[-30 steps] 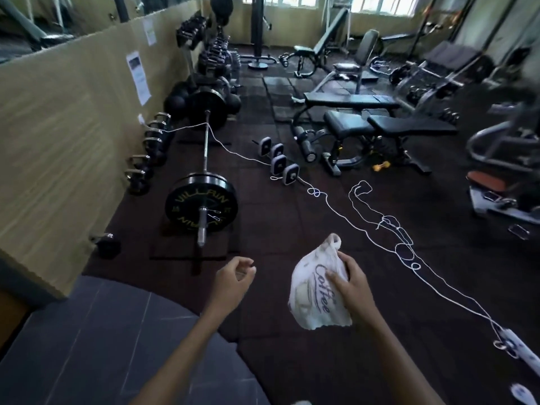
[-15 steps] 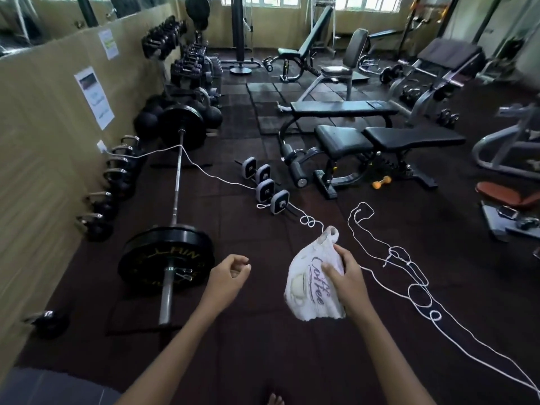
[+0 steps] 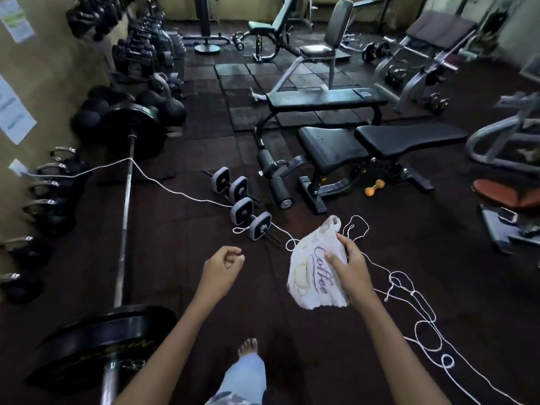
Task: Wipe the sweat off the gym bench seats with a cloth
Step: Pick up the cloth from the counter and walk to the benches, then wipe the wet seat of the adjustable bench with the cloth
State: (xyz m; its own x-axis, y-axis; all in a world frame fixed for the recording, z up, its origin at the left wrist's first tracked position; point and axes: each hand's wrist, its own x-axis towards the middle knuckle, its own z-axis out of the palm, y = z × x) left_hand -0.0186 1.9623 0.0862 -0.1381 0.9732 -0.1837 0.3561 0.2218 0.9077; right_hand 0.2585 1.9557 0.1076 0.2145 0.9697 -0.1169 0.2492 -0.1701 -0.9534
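Observation:
My right hand (image 3: 349, 263) grips a white cloth (image 3: 309, 276) printed with the word "Coffee", held in front of me at waist height. To its left, my left hand (image 3: 223, 266) is loosely curled and holds nothing. Ahead on the dark rubber floor stands a black adjustable bench with a seat pad (image 3: 331, 149) and a back pad (image 3: 409, 138). A flat black bench (image 3: 324, 100) stands just behind it. Both hands are well short of the benches.
A loaded barbell (image 3: 125, 211) lies along the floor at left, beside kettlebells (image 3: 55, 188) and a dumbbell rack (image 3: 137, 54) by the wall. A white cord (image 3: 420, 314) loops across the floor at right. Small grey dumbbells (image 3: 242, 204) and an orange one (image 3: 374, 187) lie near the bench.
I have walked forward: the benches and barbell appear closer and lower in view. A bare foot now shows at the bottom. The cloth stays in my right hand.

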